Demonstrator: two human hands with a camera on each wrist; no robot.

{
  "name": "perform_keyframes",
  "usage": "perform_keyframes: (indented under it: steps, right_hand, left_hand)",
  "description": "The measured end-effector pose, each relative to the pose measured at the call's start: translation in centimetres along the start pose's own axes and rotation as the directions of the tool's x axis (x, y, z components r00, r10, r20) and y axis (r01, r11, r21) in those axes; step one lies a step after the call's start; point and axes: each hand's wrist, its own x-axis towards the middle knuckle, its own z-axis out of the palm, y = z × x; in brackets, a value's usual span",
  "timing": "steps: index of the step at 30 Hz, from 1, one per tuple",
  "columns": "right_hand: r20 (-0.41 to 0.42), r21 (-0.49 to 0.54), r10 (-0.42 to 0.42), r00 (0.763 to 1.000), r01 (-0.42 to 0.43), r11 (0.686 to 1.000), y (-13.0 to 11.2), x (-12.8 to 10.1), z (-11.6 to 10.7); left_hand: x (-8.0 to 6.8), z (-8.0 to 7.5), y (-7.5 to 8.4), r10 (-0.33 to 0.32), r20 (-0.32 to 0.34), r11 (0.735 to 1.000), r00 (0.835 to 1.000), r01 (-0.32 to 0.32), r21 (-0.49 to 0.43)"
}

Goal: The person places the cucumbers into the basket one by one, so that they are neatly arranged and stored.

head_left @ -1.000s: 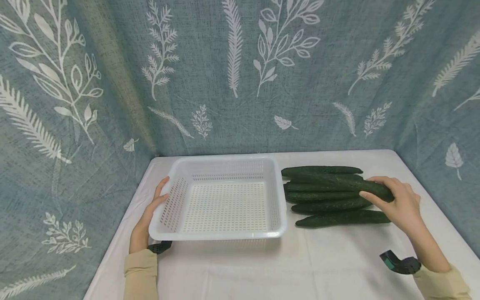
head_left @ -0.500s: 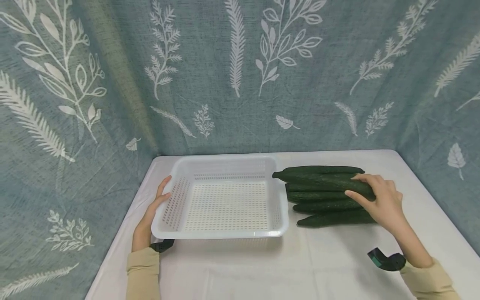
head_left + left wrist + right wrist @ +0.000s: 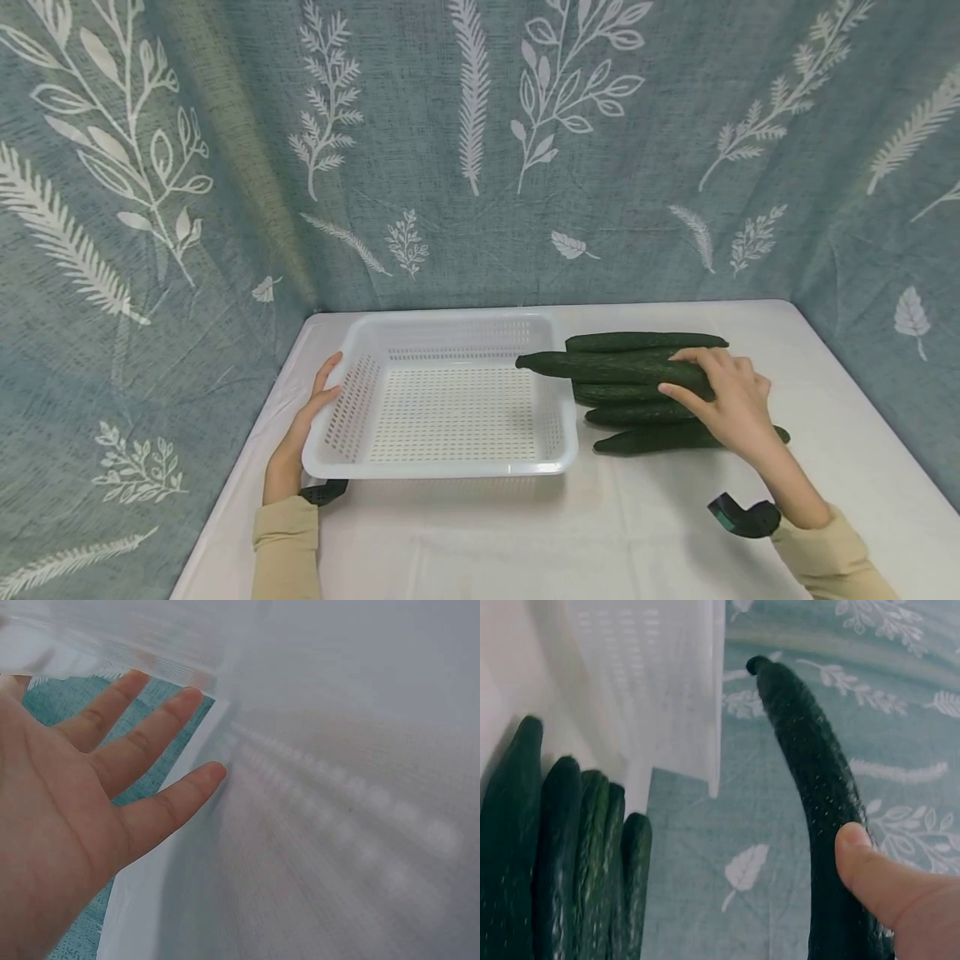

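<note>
A white perforated basket (image 3: 442,467) sits on the white table, nothing inside it. My left hand (image 3: 303,429) lies flat against its left wall, fingers straight (image 3: 161,806). My right hand (image 3: 731,400) grips a long dark green cucumber (image 3: 600,367) by its right end; the cucumber is lifted and its far tip reaches over the basket's right rim. In the right wrist view my thumb (image 3: 877,881) presses on the cucumber (image 3: 817,787). Several more cucumbers (image 3: 645,412) lie side by side on the table right of the basket (image 3: 562,855).
Blue-grey cloth printed with white leaves (image 3: 480,150) walls in the table at the back and both sides. Bare white tabletop (image 3: 600,542) lies in front of the basket. Black wrist mounts show at both sleeves (image 3: 742,517).
My right hand has lifted one cucumber off the pile and carried it left, so its tip now hangs over the basket's rim. The left hand has stayed in place.
</note>
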Motion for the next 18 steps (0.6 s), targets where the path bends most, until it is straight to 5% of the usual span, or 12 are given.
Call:
perform_keyframes:
  steps: [18]
  right_hand:
    - [0.079,-0.006,0.019,0.997,-0.019,1.0,-3.4,1.6,2.5]
  left_hand:
    - [0.0,0.0,-0.1,0.023,0.004,1.0,1.0,-0.023,0.016]
